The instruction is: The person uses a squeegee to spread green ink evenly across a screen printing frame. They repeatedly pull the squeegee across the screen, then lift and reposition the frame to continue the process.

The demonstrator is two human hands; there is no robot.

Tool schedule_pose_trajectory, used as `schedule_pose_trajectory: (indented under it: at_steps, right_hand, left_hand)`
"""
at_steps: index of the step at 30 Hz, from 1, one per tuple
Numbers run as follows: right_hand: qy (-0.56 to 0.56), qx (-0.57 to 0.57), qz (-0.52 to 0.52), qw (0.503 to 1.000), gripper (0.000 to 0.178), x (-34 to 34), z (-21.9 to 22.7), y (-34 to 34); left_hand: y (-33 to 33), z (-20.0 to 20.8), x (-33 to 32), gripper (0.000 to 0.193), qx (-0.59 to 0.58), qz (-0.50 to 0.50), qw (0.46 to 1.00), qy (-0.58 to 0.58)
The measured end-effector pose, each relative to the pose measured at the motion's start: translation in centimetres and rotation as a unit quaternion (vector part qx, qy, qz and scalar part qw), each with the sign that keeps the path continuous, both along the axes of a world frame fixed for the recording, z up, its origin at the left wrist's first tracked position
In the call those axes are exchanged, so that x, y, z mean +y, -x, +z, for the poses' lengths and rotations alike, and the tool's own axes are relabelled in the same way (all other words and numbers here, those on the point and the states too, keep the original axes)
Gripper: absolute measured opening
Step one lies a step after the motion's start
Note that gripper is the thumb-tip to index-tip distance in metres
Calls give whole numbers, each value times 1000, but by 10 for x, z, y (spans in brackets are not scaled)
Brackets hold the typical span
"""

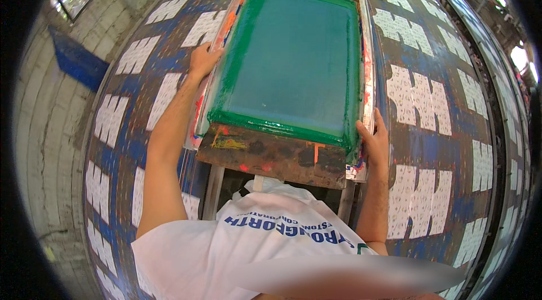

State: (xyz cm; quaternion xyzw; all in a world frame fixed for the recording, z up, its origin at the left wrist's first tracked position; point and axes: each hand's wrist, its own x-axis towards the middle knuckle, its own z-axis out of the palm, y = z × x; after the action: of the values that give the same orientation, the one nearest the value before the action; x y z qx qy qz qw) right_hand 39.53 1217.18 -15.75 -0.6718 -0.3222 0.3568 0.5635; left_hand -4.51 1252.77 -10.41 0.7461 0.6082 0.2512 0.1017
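A large screen-printing frame (368, 74) lies in front of me, with a blue-green mesh bordered by wet-looking green ink. My left hand (204, 61) is closed round the frame's left side, partway up, its fingertips partly hidden. Lower down, on the right side near the corner, my right hand (375, 139) grips the frame with the thumb on top and the fingers along the outer edge. Across the near end runs a brown board (276, 156) stained with yellow, orange and red paint. It sits just beyond my white shirt.
Long dark printing tables stretch away on the left (121, 153) and the right (389, 277), carrying rows of pale patterned cut fabric pieces (415, 99). Bare block wall (51, 147) stands at the far left, with a blue panel (79, 60) by it. Metal rails (212, 192) run beneath the frame.
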Motion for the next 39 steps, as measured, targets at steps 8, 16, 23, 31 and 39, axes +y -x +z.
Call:
schedule_pose_trajectory:
  at_steps: [8,16,23,31,39]
  right_hand:
    - [-7,-4,14,1000,91,194,-8,-58]
    - [-2,-6,-10,1000,92,383,0,-118]
    - [18,-28,-6,999,91,543,-23,-182]
    - [-20,-40,3,999,93,742,-61,-290]
    - [-4,6,17,1000,83,894,-51,-384]
  left_hand:
    - [-54,-35,202,56,-32,-19,999,16]
    - [-120,-53,402,59,-65,-26,997,27]
    - [-175,-84,560,57,-28,-6,1000,-7]
    - [-268,-53,737,61,-34,-22,999,-9]
    - [-365,-46,898,63,14,15,1000,3]
